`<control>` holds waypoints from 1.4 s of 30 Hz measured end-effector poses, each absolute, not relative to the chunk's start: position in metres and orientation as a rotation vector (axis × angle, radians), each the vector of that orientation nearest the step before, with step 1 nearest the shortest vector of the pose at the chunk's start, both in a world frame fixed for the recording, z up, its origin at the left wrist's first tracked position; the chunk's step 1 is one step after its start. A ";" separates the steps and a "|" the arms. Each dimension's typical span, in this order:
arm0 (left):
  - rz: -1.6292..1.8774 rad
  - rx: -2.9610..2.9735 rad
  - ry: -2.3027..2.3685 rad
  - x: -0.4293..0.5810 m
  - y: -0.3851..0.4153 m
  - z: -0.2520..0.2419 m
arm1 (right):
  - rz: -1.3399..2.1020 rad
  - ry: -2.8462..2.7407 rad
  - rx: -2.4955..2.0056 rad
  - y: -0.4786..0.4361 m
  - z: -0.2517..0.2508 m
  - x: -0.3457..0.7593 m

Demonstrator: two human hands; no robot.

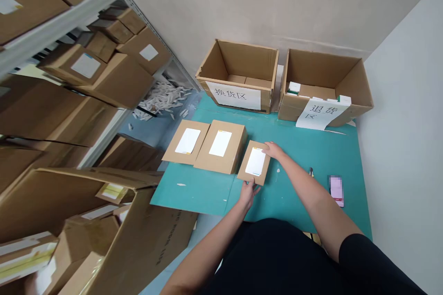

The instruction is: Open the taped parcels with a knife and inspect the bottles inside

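A small brown cardboard box [245, 166] with a white label on top is between my two hands at the middle of the green table. My left hand [247, 194] grips its near edge, thumb and fingers closed on it. At the far right corner, my right hand [274, 150] closes on the same box, fingers over the label's edge. Just left of it lies a larger labelled cardboard box [207, 159]. Beside that one, further left, is another labelled box [173, 150]. The underside of the held box is hidden.
An open carton [238, 70] and a second open carton [367, 85], both with paper signs, stand at the table's back. A phone-like object [336, 191] and a pen-like item [311, 172] lie right. Shelves of boxes and a large carton [155, 221] with parcels stand left.
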State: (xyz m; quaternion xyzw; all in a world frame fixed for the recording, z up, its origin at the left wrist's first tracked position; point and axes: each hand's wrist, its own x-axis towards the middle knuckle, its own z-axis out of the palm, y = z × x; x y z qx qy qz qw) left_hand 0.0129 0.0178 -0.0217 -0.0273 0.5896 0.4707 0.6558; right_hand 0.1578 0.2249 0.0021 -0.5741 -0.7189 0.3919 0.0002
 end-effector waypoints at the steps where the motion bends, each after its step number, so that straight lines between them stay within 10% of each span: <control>1: 1.069 -0.057 1.340 0.015 0.019 -0.021 | 1.218 -2.254 -1.809 0.223 0.004 0.160; 27: 0.880 0.569 1.437 0.030 0.030 -0.001 | 0.928 -1.105 -2.128 -0.018 -0.012 0.268; 42: 0.496 0.344 1.463 0.027 0.098 -0.005 | 1.516 -0.854 -1.952 0.061 -0.027 0.298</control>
